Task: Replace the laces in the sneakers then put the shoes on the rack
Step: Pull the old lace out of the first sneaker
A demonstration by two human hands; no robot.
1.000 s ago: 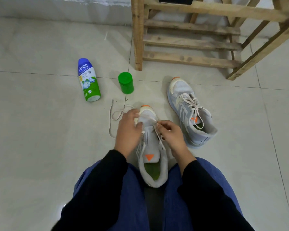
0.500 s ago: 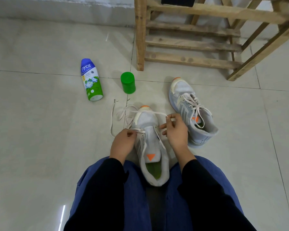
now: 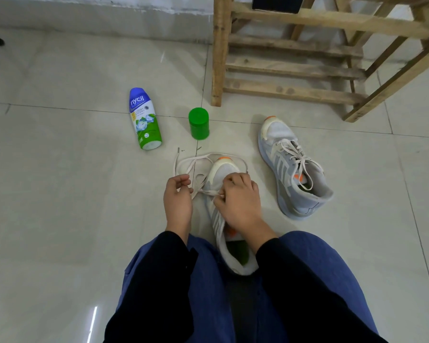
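A grey sneaker (image 3: 219, 177) with an orange toe tip lies on the floor between my knees, toe pointing away. Its pale lace (image 3: 191, 160) loops loosely over the floor left of the toe. My left hand (image 3: 177, 198) pinches a strand of that lace beside the shoe. My right hand (image 3: 239, 200) lies over the shoe's upper, fingers curled and pinching the lace near the eyelets. A second grey sneaker (image 3: 292, 169), laced, lies to the right. The wooden rack (image 3: 295, 68) stands beyond it.
A blue and green powder bottle (image 3: 144, 120) lies on the tiles at the left, with a green cap (image 3: 198, 123) standing beside it. A dark object (image 3: 278, 2) sits on the rack's upper shelf. The wall runs along the back.
My right hand has come down from the toe onto the shoe's upper. My left hand has lifted slightly with its strand, and the lace loop has spread around the toe.
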